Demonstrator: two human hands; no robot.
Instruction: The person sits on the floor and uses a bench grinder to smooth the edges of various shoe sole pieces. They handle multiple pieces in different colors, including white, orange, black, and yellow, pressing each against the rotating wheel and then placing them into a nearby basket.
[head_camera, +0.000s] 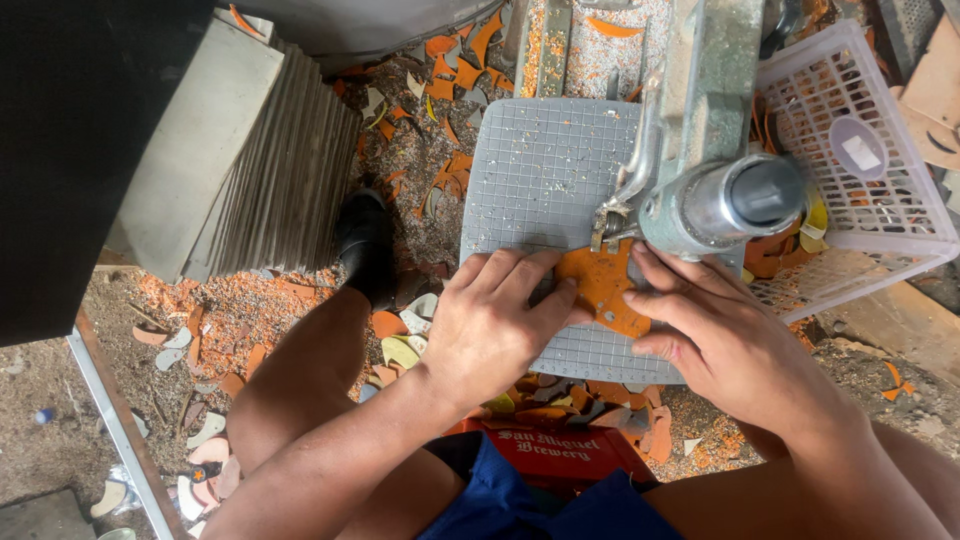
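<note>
Pressing flat, the left hand (490, 320) and right hand (715, 340) pin an orange piece (600, 290) at centre frame under the cutter head (700, 190); its outline looks partly cut, with offcuts (450, 170) heaped around the gridded tabletop (540, 170).

Your left hand (497, 325) and right hand (715, 335) both press the orange tile piece (598, 285) flat between them, right under the cutter (700, 150).

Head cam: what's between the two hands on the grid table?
The orange piece lies between left hand and right hand, both pressing it on the gridded table.
</note>
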